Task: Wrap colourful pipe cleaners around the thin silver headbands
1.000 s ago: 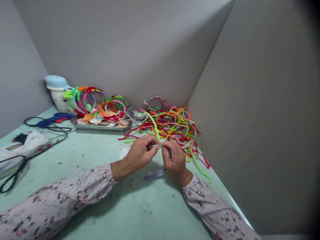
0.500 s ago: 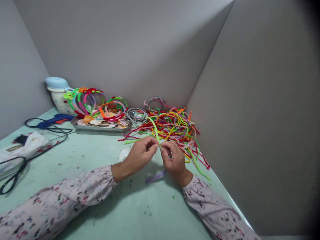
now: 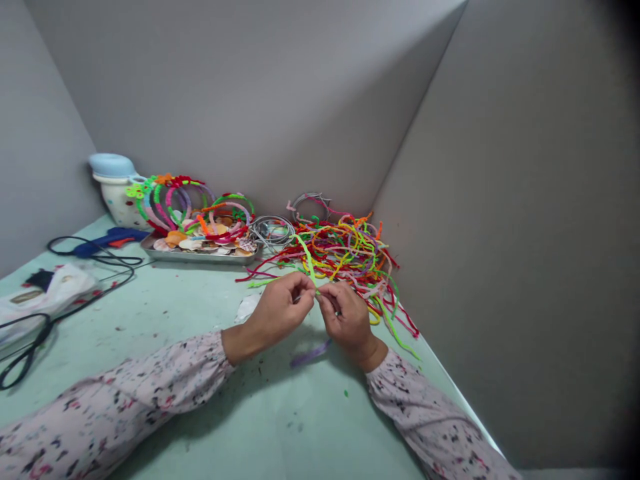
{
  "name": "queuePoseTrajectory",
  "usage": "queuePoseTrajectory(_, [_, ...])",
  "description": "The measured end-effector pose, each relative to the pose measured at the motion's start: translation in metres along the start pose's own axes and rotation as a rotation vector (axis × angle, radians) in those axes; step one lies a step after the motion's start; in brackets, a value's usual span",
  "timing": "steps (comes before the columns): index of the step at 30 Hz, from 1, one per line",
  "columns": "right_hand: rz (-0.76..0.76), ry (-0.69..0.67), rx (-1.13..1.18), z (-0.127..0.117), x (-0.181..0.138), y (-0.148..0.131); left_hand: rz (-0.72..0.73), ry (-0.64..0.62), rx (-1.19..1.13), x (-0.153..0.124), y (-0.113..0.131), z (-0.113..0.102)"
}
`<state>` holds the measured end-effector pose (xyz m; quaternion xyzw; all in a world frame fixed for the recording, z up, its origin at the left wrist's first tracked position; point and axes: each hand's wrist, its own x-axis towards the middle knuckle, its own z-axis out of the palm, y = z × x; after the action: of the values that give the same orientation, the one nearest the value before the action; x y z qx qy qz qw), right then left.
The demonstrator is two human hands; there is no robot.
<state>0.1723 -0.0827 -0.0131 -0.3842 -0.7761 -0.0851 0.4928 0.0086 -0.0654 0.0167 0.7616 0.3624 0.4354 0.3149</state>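
On the counter (image 3: 260,427), wrapped hoops (image 3: 170,200) were apparently finished; a loose-ended green strip (image 3: 307,257) was pinched by both hands (image 3: 280,308).

The green pipe cleaner (image 3: 307,256) looks fuzzy and matt, the tray (image 3: 205,258) smooth metal.

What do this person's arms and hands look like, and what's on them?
Both the left hand and right hand are ungloved. The left sleeve and right sleeve are long, loose and pale pink, scattered with small dark, reddish and bluish marks, and gathered at the wrists. No cables show on either arm.
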Motion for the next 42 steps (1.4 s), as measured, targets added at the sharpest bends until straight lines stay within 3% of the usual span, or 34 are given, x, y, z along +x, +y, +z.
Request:
queuePoseTrajectory(13, [-0.020, -0.014, -0.049, -0.0034, 0.0021, 0.0016, 0.052, -0.017, 0.162, -0.0002, 0.0059, -0.0024])
queuePoseTrajectory(26, [0.011, -0.013, 0.011, -0.0042, 0.0029, 0.0014, 0.010, -0.039, 0.117, 0.0037, 0.0046, -0.0021])
queuePoseTrajectory(42, [-0.007, -0.128, -0.088, -0.0082, 0.0070, 0.0043, 0.121, -0.043, 0.282, 0.0021, 0.0058, -0.0046])
